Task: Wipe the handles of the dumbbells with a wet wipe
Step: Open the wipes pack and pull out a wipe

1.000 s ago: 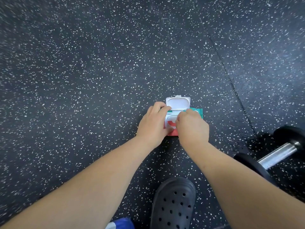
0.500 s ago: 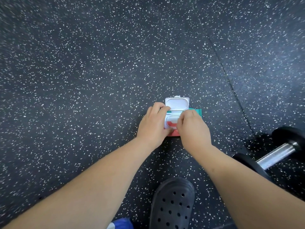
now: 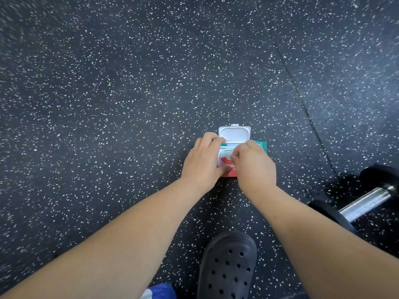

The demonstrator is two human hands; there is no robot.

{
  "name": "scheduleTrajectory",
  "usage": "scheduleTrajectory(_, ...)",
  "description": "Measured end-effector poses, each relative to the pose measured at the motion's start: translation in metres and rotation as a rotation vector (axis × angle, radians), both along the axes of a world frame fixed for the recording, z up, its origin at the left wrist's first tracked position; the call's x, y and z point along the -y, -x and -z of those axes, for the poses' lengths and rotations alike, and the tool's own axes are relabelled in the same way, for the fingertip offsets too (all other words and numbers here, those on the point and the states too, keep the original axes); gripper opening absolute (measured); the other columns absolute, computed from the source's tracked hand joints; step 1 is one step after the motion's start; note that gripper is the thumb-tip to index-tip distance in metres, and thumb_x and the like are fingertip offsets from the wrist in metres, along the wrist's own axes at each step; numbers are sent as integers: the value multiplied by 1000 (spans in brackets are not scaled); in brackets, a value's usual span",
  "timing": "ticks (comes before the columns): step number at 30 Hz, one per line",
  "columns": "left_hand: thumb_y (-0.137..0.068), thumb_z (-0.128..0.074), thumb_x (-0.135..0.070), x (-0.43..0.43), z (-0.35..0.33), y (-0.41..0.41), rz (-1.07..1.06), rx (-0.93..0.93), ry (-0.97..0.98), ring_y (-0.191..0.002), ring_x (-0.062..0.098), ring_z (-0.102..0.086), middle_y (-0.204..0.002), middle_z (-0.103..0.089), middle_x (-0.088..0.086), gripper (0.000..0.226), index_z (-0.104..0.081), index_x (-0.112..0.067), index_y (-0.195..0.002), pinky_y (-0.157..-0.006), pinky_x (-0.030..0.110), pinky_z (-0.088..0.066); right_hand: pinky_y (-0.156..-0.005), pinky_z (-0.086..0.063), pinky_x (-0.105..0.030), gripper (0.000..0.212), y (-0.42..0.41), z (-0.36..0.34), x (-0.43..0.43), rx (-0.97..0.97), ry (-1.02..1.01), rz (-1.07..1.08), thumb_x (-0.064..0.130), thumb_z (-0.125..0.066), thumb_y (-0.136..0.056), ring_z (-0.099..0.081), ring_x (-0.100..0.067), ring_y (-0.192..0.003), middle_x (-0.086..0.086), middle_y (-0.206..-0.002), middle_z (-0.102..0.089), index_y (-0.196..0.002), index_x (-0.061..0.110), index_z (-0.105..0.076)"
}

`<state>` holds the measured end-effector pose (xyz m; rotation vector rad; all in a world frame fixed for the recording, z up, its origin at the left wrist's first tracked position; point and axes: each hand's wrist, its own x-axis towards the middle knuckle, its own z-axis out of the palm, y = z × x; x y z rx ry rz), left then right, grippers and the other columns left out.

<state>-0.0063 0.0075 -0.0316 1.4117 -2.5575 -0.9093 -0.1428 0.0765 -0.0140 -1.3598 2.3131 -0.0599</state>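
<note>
A pack of wet wipes (image 3: pixel 229 173) lies on the speckled floor in front of me, its white flip lid (image 3: pixel 234 135) standing open. My left hand (image 3: pixel 203 162) grips the pack's left side and holds it down. My right hand (image 3: pixel 254 167) rests over the pack's right half, its fingertips pinched at the opening; what they pinch is hidden. A dumbbell with black heads and a chrome handle (image 3: pixel 367 203) lies on the floor at the right edge, apart from both hands.
The dark rubber floor (image 3: pixel 129 93) with white flecks runs all around, with a seam (image 3: pixel 302 100) running diagonally at the right. My foot in a black clog (image 3: pixel 228 266) stands just below the pack, and a bit of blue and white cloth (image 3: pixel 159 291) shows at the bottom.
My right hand's fingers have shifted slightly left over the opening of the pack and pinched together. The left hand and the pack have stayed put.
</note>
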Motion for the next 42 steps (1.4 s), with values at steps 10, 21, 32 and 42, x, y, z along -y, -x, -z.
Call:
scheduleTrajectory(10,-83,-82,-36,0,-6,10,7,60,36,-116,22,-48,-134,-46,-6,72,-52,-23,-146,-92,39,-49,-75,-46,-37,11,15,-7,-17,315,168,158,26,-58,-107,-60,-20,-89,6,-108,-56,-101,21,-64)
scheduleTrajectory(21,-83,-81,-32,2,-7,10,12,94,28,-115,20,-47,-131,-46,-7,70,-52,-26,-147,-94,38,-49,-68,-39,-8,7,21,-28,-9,555,340,435,29,-59,-107,-61,-1,-90,16,-98,-69,-102,29,-64)
scheduleTrajectory(32,-83,-81,-34,2,-8,11,-3,87,-12,-118,20,-46,-135,-45,-7,71,-51,-26,-147,-96,40,-49,-84,-57,-32,8,30,-39,-8,562,630,664,30,-55,-109,-71,-9,-87,8,-90,-73,-108,23,-60)
scheduleTrajectory(42,-90,-79,-25,-4,-17,9,-306,-267,-296,-97,8,-60,-128,-58,-25,53,-49,-41,-131,-90,31,-53,-74,-50,-30,5,41,-29,-9,671,603,904,26,-53,-110,-61,-5,-78,7,-94,-67,-108,24,-57)
